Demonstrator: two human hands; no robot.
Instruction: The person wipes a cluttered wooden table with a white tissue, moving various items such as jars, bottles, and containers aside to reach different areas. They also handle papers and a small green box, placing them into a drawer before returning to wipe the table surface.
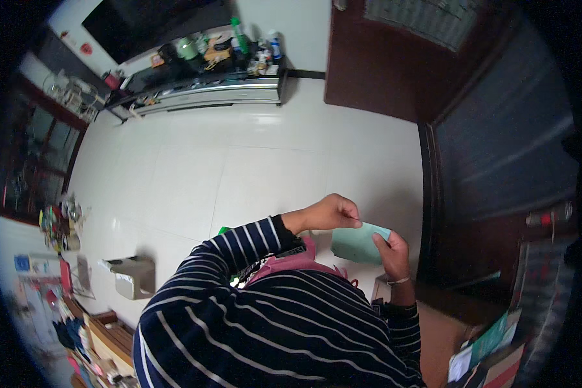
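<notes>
A light green sheet (356, 244), thin and roughly rectangular, is held between my two hands in front of my body. My left hand (327, 212) pinches its upper left corner between thumb and fingers. On the right edge, my right hand (394, 252) grips the sheet, thumb on top and fingers behind it; a thin bracelet circles that wrist. The sheet looks like paper or cloth; which one I cannot tell. Pink fabric (291, 262) shows below my left forearm, against the striped sleeve and top.
Ahead stands a low TV cabinet (213, 94) crowded with bottles and small items. A brown door (373, 63) is at the upper right. A grey plastic stool (135, 277) stands on the tiled floor to the left. Boxes and packets (487, 344) lie at the lower right.
</notes>
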